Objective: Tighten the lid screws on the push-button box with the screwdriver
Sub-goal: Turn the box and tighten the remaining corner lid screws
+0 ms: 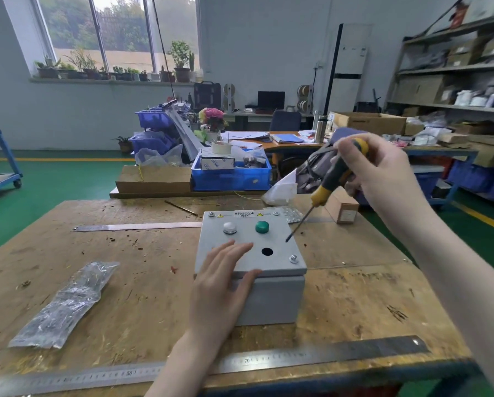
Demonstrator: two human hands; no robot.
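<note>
The grey push-button box [251, 267] stands at the centre of the wooden workbench [142, 282]. The left hand [223, 285] lies flat on the lid's 7 o'clock corner, fingers extended and relaxed. The right hand [380, 170], at 2 o'clock from the box, grasps the yellow-black screwdriver [326, 190]; its tip hangs above the lid's 3 o'clock edge. A screw [293, 258] sits at the lid's 5 o'clock corner. A steel ruler [268, 361] lies at 6 o'clock.

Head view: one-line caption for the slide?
Left hand steadies the push-button box while the right hand holds the screwdriver above its lid.
</note>
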